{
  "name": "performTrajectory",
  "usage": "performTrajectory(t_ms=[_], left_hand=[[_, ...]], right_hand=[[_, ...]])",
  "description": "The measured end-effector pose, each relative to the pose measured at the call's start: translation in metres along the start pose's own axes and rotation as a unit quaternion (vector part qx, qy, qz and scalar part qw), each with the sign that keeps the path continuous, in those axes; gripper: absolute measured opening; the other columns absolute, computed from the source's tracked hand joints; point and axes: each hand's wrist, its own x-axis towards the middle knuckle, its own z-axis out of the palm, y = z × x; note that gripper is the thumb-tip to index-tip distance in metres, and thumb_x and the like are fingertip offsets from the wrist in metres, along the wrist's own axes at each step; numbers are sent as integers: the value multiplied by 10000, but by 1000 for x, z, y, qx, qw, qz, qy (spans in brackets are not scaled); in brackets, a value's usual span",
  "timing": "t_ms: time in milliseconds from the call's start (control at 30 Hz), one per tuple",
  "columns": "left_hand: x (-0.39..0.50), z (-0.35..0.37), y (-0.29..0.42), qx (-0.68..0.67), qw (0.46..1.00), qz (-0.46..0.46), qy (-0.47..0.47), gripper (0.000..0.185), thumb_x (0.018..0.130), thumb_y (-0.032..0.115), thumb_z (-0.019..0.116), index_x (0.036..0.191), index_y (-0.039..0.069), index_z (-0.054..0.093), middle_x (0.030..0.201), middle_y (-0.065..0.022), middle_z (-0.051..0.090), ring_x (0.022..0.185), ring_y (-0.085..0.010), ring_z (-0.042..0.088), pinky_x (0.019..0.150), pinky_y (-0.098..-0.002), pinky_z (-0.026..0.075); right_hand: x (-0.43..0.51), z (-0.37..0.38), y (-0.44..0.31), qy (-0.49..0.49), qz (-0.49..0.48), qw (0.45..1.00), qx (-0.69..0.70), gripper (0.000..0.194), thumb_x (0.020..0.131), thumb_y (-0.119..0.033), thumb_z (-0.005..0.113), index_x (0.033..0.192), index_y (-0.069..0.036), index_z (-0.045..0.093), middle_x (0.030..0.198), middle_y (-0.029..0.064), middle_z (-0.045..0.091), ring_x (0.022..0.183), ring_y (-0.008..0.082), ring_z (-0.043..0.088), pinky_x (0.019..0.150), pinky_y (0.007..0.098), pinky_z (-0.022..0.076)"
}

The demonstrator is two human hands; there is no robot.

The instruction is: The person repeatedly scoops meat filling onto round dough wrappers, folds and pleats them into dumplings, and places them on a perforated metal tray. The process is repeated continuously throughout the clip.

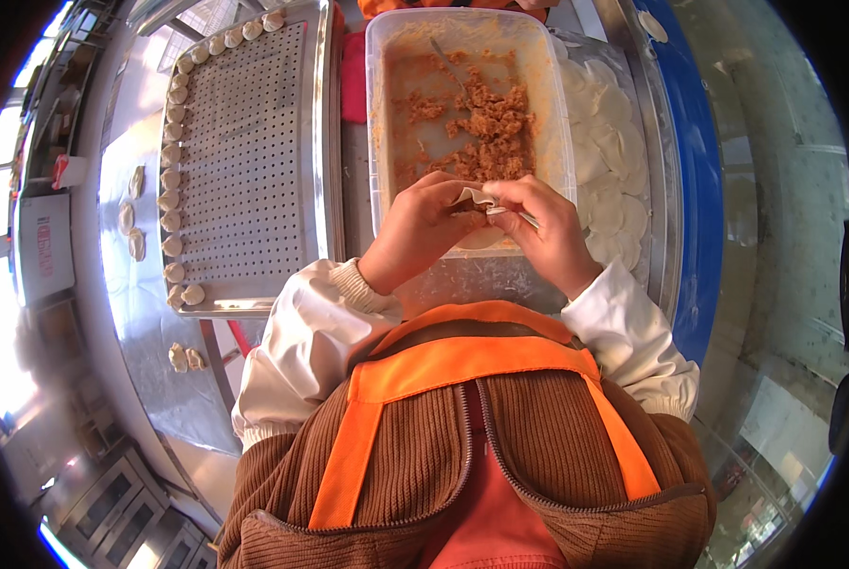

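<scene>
Between my fingers is a round dough wrapper with a bit of filling showing, its edge partly gathered into folds. My left hand cups it from the left, and my right hand pinches its rim from the right. Both hands are over the near end of a clear plastic tub. Inside the tub lies reddish-brown minced filling, with a metal spoon stuck in it. To the right of the tub, many flat dough wrappers overlap in a pile.
A perforated metal tray at left carries a row of small pleated buns along its left and far edges. Several dough pieces lie on the metal table beyond. A blue strip borders the right side. Orange cloth shows behind the tub.
</scene>
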Motion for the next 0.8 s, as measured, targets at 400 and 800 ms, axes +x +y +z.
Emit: performTrajectory(t_ms=[400,800], left_hand=[[0,5,0,-82,996,-25,7,272,810,74,691,1035,-10,563,908,-82,614,859,-168,622,732,-282,509],[0,17,-14,-79,994,27,65,192,851,-16,613,1023,-58,538,999,-90,547,847,-167,651,746,-245,528]], right_hand=[[0,-4,9,25,-9,999,34,132,797,27,650,910,-16,595,874,90,585,797,202,607,685,290,485],[-3,-4,11,36,-105,991,-79,202,754,42,666,926,-42,605,833,91,598,769,270,603,667,341,497]])
